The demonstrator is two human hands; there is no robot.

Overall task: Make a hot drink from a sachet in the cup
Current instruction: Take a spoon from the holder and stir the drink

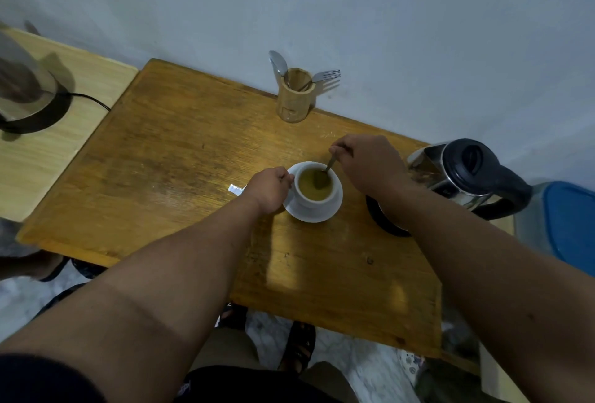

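A white cup (pixel 317 201) stands on a white saucer (pixel 322 215) in the middle of the wooden table (pixel 180 158). It is filled with a yellow-brown drink (pixel 314 184). My left hand (pixel 269 189) grips the cup at its left side, where the handle is hidden. My right hand (pixel 367 163) holds a metal spoon (pixel 329 167) whose bowl dips into the drink. A torn white sachet (pixel 235 189) lies on the table just left of my left hand, partly hidden by it.
A glass electric kettle (pixel 463 174) with a black lid sits on its base at the right. A wooden holder (pixel 295 97) with spoons and a fork stands by the wall. Another kettle (pixel 22 87) is on the left table. A blue-lidded container (pixel 566 225) sits at far right.
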